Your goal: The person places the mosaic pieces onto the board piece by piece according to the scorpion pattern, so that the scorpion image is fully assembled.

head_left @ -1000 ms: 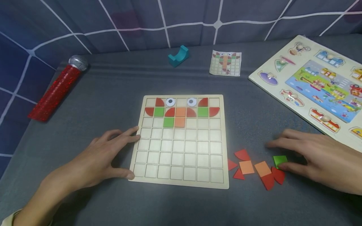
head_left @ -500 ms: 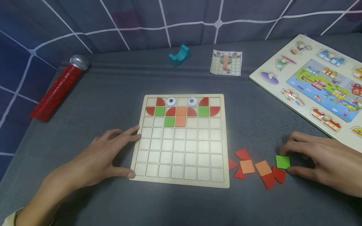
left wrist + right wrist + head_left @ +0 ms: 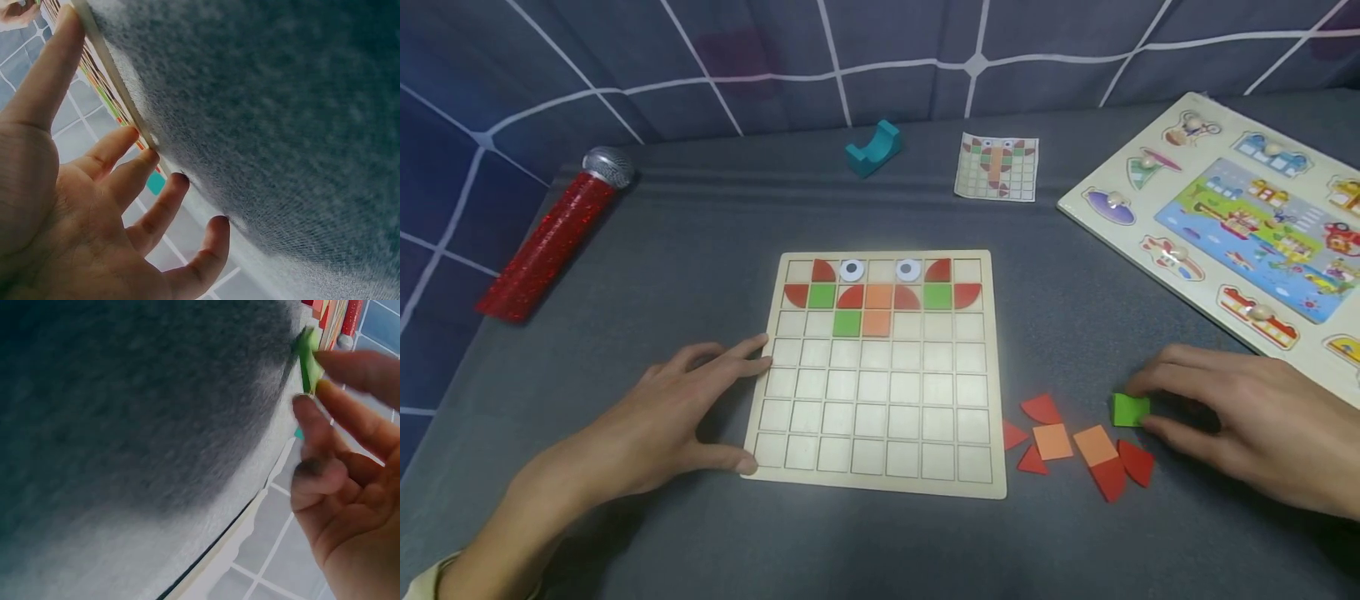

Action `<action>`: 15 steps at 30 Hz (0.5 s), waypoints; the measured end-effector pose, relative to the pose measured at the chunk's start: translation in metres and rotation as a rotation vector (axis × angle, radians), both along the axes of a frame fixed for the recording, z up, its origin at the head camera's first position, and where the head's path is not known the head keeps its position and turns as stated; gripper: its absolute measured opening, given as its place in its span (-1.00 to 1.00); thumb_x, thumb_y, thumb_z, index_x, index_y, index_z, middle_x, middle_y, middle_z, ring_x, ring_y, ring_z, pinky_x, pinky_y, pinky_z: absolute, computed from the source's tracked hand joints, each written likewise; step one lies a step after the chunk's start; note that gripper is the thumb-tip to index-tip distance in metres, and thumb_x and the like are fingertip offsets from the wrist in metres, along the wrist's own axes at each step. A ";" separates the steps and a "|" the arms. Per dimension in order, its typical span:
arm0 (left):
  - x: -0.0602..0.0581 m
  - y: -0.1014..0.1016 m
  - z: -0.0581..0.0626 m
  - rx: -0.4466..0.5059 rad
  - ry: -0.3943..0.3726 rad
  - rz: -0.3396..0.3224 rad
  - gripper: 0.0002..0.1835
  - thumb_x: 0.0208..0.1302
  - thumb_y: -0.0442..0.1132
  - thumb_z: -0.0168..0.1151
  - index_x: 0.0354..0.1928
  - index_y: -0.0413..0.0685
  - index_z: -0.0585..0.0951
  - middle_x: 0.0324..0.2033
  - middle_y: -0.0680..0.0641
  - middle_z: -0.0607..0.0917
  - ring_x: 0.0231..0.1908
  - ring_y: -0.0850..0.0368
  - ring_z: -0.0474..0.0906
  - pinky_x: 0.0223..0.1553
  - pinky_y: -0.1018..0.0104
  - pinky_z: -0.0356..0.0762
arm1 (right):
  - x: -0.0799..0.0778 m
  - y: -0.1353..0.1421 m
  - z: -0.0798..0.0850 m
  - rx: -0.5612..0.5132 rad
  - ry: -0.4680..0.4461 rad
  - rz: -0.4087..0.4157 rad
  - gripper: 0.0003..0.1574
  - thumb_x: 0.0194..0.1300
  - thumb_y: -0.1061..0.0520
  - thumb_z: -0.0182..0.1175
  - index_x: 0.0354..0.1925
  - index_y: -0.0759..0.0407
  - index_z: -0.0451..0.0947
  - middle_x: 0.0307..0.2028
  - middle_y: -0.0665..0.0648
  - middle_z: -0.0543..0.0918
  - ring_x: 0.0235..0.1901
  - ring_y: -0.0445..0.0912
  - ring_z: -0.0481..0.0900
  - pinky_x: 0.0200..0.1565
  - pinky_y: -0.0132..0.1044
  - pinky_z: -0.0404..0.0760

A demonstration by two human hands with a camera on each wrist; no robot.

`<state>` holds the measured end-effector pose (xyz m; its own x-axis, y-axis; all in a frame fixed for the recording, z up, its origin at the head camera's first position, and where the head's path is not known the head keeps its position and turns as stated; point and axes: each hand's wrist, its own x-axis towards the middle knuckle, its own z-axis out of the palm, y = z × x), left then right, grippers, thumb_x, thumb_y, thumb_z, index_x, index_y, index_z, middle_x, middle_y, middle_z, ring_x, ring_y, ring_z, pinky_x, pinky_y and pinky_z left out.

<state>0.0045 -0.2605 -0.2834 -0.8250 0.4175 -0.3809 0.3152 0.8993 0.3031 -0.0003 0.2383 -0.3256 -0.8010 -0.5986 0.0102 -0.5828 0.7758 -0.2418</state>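
Observation:
A square wooden grid board (image 3: 857, 423) lies on the grey cloth, its top rows bearing red quarter-round tiles, green and orange squares and two white eye discs. Along the board's left edge, the thumb and fingertips of my left hand (image 3: 651, 429) touch the rim, fingers spread and fairly straight. My right hand (image 3: 1247, 421) pinches a green square tile (image 3: 1129, 410) between thumb and fingers, right of the board. The tile is tilted in the right wrist view. Just left of that hand lie loose orange squares (image 3: 1052, 442) and several red pieces (image 3: 1108, 480).
A small printed pattern card (image 3: 1015, 183) lies behind the board, beside a teal curved block (image 3: 875, 150). A knobbed picture puzzle (image 3: 1217, 292) occupies the right side. A red glittery microphone (image 3: 550, 242) is at far left. Patterned curtain (image 3: 910, 92) hangs behind.
My right hand has taken hold of the green tile beside the red pieces and shifted it up and left. My left hand stays at the board's edge.

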 end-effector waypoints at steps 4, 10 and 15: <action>0.000 0.000 0.000 0.003 0.006 -0.005 0.09 -0.20 0.41 0.45 0.44 0.19 0.33 0.51 0.06 0.13 0.34 -0.26 0.13 0.10 -0.44 0.17 | -0.004 -0.005 0.003 0.020 -0.045 0.000 -0.47 -0.14 0.08 0.58 -0.13 -0.19 0.65 -0.23 -0.29 0.55 -0.36 -0.38 0.45 -0.38 -0.24 0.59; 0.000 0.000 -0.001 0.004 0.004 -0.008 0.10 -0.19 0.43 0.41 0.45 0.20 0.32 0.51 0.07 0.12 0.35 -0.26 0.12 0.11 -0.44 0.16 | -0.007 -0.006 0.001 0.163 -0.238 -0.005 -0.41 -0.05 -0.09 0.56 -0.01 -0.15 0.63 -0.22 -0.21 0.48 -0.37 -0.32 0.40 -0.37 -0.26 0.53; 0.000 0.000 -0.001 -0.003 -0.006 0.001 0.11 -0.21 0.42 0.44 0.45 0.18 0.32 0.51 0.05 0.11 0.36 -0.26 0.11 0.11 -0.46 0.14 | -0.006 -0.006 -0.002 0.184 -0.257 0.006 -0.42 -0.05 -0.07 0.57 -0.01 -0.16 0.63 -0.28 -0.23 0.42 -0.39 -0.32 0.36 -0.39 -0.29 0.50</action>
